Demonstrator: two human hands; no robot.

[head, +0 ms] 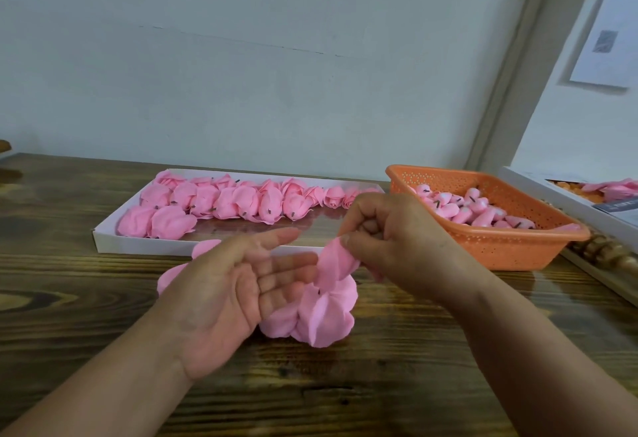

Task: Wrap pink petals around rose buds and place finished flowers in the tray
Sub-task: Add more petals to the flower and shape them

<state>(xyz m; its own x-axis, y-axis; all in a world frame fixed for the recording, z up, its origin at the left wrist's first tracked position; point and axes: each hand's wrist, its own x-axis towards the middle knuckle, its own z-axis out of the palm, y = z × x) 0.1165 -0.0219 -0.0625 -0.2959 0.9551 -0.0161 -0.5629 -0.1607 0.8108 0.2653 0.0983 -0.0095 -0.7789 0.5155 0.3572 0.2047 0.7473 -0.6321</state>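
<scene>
At the far left of the wooden table (86, 298), the white tray (138, 247) holds finished pink flowers (221, 200). Nearer, the left hand (228, 291) lies palm-up, fingers straight, under the pink petals (324, 312); the right hand (397, 247) pinches one petal, perhaps two. Rose buds (473, 210) fill the orange basket (518, 247).

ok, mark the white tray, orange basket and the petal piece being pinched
white tray (103, 245), head view, front left wall
orange basket (500, 252), head view, front wall
petal piece (328, 312), head view, centre
</scene>
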